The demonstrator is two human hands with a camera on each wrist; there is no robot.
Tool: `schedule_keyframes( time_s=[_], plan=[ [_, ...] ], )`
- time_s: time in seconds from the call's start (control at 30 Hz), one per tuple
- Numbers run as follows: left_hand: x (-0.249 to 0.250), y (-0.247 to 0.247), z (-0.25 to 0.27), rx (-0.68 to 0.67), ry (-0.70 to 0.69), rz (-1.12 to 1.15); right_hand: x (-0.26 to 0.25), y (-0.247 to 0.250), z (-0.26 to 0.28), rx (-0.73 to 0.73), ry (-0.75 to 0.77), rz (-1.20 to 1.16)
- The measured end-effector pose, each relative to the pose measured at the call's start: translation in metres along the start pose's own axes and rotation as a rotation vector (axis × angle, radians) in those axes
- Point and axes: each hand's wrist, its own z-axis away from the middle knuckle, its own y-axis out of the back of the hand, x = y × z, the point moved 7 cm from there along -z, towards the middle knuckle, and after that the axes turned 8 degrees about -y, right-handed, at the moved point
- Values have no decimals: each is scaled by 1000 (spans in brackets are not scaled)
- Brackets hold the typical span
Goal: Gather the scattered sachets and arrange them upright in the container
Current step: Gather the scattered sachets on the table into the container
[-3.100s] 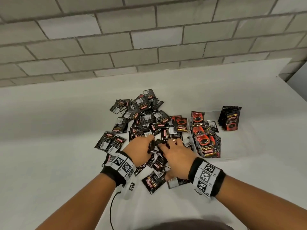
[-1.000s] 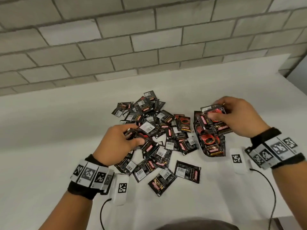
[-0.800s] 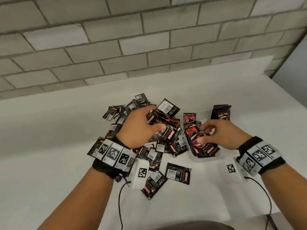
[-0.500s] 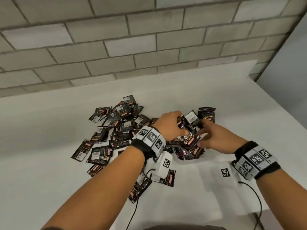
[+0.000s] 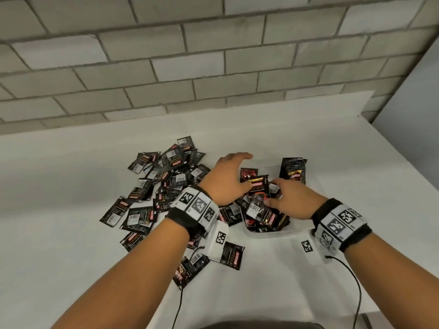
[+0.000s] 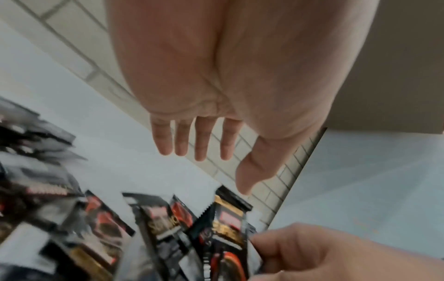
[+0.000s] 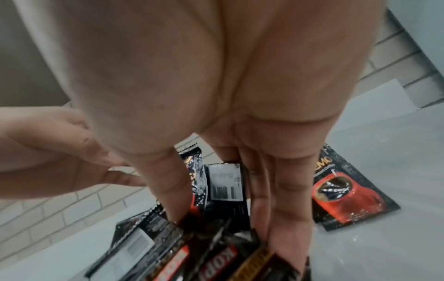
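Black and red sachets (image 5: 166,181) lie scattered in a heap on the white table, left of centre. A clear container (image 5: 280,233) to the right holds a jumble of sachets, and a short upright stack (image 5: 293,172) stands at its far right end. My right hand (image 5: 273,198) is down in the container, thumb and fingers (image 7: 276,190) gripping a bunch of sachets (image 7: 225,190). Just above the container's left side hovers my left hand (image 5: 234,162), its fingers (image 6: 199,142) straight and spread and holding nothing.
A grey brick wall (image 5: 213,67) runs along the far edge of the table. The table ends at the right (image 5: 403,186). Loose sachets (image 5: 231,256) lie near the front, under my left wrist. Thin black cables (image 5: 356,281) trail from both wrists.
My left hand carried a handful of sachets from the heap to the container and let them go; it is now open. My right hand stayed in the container, handling the sachets.
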Motion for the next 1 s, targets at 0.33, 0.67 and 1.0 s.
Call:
schedule_keyframes(
  time_s=[0.33, 0.67, 1.0],
  plan=[
    [-13, -60, 40, -313, 136, -54, -9, 8, -7, 148, 6, -179],
    [-46, -1, 78, -32, 176, 59, 2, -9, -20, 19, -107, 63],
    [-139, 5, 197, -266, 496, -65, -51, 27, 23, 382, 69, 12]
  ],
)
